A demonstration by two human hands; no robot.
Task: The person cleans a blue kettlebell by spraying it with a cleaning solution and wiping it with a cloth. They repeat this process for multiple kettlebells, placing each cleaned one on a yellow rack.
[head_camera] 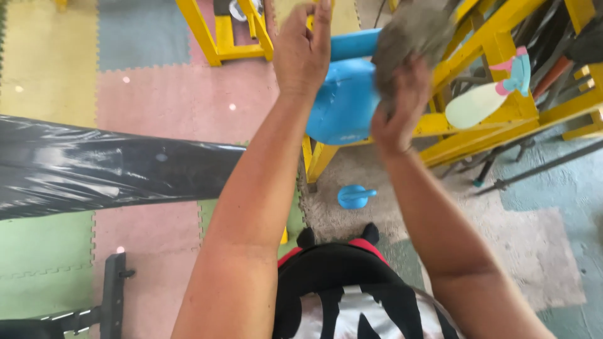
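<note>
My right hand (397, 103) is clenched on a crumpled grey cloth (411, 34), soft and blurred, bunched against the smooth, rounded body of a large sky-blue kettlebell (344, 100). The kettlebell has a glossy, slightly scuffed coating and a thick tubular handle; it sits on the yellow painted metal rack (496, 44), whose square bars are chipped and angular. My left hand (303, 47) is raised beside the kettlebell's handle, fingers loosely curled with thumb and fingertips near each other; I cannot tell whether it grips anything.

A pale green plastic spray bottle with a pink and blue trigger (487, 97) lies tilted on the rack, to the right of the cloth. A smaller blue kettlebell (355, 196) rests on the rough grey floor below. To my left stretches a shiny black padded bench (107, 166), above interlocking foam mats (163, 88) in pink, yellow and green.
</note>
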